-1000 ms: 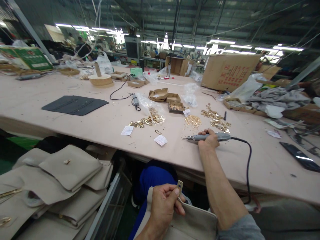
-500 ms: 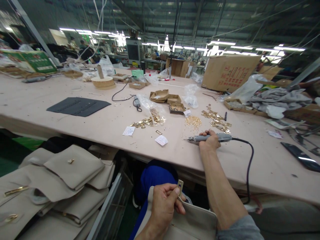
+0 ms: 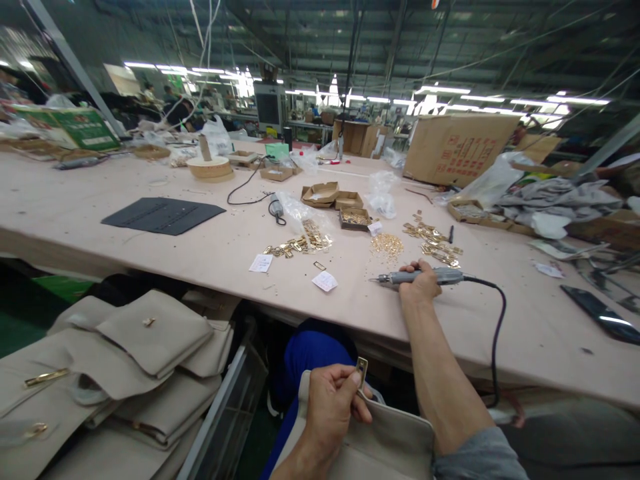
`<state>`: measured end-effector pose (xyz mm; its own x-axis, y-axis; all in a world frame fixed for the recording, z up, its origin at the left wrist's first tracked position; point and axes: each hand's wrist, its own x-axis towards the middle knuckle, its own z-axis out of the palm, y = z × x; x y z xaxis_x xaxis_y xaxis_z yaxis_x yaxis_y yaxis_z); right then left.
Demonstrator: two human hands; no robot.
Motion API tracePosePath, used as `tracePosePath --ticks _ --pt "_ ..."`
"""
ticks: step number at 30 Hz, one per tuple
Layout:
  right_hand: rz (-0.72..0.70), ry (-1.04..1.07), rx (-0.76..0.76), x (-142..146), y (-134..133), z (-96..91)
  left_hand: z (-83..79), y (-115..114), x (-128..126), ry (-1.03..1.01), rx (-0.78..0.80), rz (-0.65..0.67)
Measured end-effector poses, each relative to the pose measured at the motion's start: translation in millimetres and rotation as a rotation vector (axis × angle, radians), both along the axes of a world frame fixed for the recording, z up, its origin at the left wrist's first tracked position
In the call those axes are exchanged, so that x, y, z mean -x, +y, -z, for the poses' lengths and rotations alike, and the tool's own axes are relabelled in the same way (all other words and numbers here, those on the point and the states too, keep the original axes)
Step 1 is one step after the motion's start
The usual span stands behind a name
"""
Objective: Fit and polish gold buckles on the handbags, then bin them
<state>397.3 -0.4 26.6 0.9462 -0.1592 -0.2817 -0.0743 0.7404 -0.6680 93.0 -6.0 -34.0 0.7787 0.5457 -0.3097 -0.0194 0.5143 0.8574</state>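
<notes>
My left hand (image 3: 333, 407) is closed near my lap, pinching a gold metal plate (image 3: 361, 368) with a slot against the edge of a beige bag piece (image 3: 390, 433). Over the table, my right hand (image 3: 421, 283) wraps round a grey electric screwdriver (image 3: 445, 275), its tip pointing left and a black cord trailing off the back. Just beyond the tool lies a heap of tiny gold screws or fittings (image 3: 387, 247). Gold metal plates (image 3: 435, 243) are scattered behind my right hand, and another pile of gold frames (image 3: 300, 243) lies partly under clear plastic.
Stacked beige bags (image 3: 155, 330) fill the lower left beside a grey crate (image 3: 225, 400). On the pink-covered table (image 3: 320, 327) are a dark sheet (image 3: 163, 215), small cardboard trays (image 3: 323, 193), paper labels (image 3: 325, 281), and a black phone (image 3: 600, 313) at right. A large carton (image 3: 460, 148) stands behind.
The view has shifted slightly, so the table and bags sit a little further right. Both hands keep their holds, with the plate and the screwdriver in nearly the same places.
</notes>
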Motion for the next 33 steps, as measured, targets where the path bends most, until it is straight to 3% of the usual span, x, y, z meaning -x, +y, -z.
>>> tracePosePath --ticks 3,7,13,19,33 --pt "-0.036 -0.035 -0.016 8 -8 -12.7 2.6 -2 -2 0.018 -0.010 -0.023" --pt "-0.107 -0.110 0.007 35 -34 -34.6 -9.1 -7 1 0.062 -0.064 -0.053" --pt "-0.352 -0.415 0.126 116 -76 -61.6 -22.0 -16 3 0.097 -0.155 -0.064" --pt "-0.441 -0.494 0.257 183 -88 -62.4 -23.8 -21 4 0.111 -0.179 -0.080" --pt "-0.509 -0.657 0.316 199 -81 -49.1 -25.9 -21 9 0.098 -0.230 -0.073"
